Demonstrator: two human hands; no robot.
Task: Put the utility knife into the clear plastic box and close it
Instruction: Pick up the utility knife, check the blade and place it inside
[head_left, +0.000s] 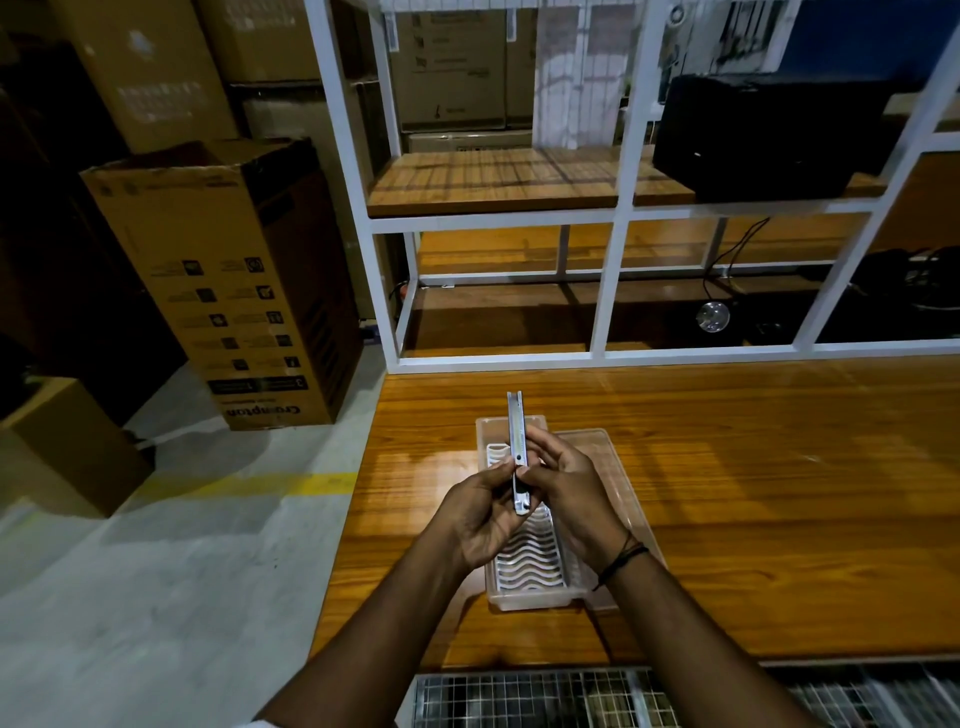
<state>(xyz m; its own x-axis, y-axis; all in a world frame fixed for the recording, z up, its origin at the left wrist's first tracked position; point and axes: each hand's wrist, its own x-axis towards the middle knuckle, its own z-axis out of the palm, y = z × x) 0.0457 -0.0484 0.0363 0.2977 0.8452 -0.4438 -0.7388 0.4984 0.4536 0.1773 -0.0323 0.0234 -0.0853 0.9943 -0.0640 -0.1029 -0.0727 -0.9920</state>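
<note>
A slim silver utility knife (516, 421) is held upright above the table, its far end pointing away from me. My left hand (480, 512) pinches its lower part from the left, and my right hand (569, 491) grips it from the right. Directly under the hands lies the clear plastic box (524, 597), open, with a white wavy insert inside. Its clear lid (605, 457) lies flat to the right, partly hidden by my right hand and wrist.
The box rests near the left edge of a wooden table (753, 509). A white metal shelf frame (613, 291) rises at the table's far edge. Cardboard boxes (223, 280) stand on the floor to the left. Wire mesh (519, 701) lies below the near edge.
</note>
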